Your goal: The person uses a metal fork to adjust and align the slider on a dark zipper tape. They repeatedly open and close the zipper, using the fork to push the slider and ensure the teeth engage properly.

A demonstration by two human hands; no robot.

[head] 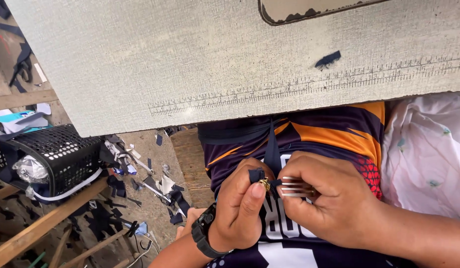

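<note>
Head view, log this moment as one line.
left hand: pinches zipper slider | right hand: holds fork | tape: dark, at slider

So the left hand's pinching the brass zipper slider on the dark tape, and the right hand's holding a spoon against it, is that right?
Not quite: the right hand holds a metal fork, not a spoon; its tines show in the head view. The left hand does pinch the brass zipper slider on the dark tape.

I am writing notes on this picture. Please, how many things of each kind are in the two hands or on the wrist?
Metal fork, in the right hand: 1
Gold zipper slider, at the left hand: 1
Dark zipper tape: 1
Black wristwatch: 1
Total: 4
</note>
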